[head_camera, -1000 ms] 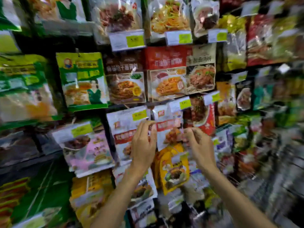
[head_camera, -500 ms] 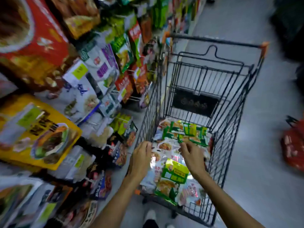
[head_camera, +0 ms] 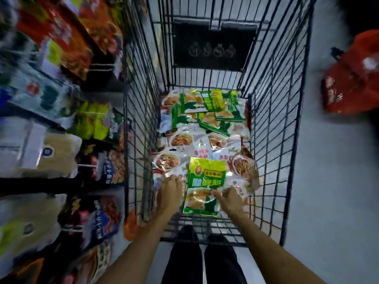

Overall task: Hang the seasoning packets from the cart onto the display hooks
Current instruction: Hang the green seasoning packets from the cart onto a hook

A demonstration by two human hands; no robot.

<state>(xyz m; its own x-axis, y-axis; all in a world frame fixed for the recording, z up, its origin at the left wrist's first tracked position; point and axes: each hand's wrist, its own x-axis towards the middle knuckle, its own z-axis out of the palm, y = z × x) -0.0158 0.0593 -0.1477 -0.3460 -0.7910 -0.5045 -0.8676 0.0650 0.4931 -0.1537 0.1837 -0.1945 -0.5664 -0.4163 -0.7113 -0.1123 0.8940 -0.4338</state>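
A black wire cart (head_camera: 272, 140) stands in front of me with several seasoning packets lying flat on its floor. A green and yellow packet (head_camera: 205, 185) lies on top at the near end. My left hand (head_camera: 170, 193) reaches down onto the clear packets just left of it, fingers bent downward. My right hand (head_camera: 229, 199) touches the green packet's right lower edge, fingers curled at it; whether it grips is unclear. More green packets (head_camera: 213, 107) lie at the cart's far end. Display hooks with hanging packets (head_camera: 98, 156) fill the left side, blurred.
A red shopping basket (head_camera: 352, 78) sits on the grey floor to the right of the cart. The cart's folded child seat flap (head_camera: 213, 46) is at the far end. My legs and shoes (head_camera: 203, 253) stand behind the cart.
I turned from the display hooks, where both hands were at a hanging packet, down to the cart. Both hands have since dropped deeper into it, down to the packets.
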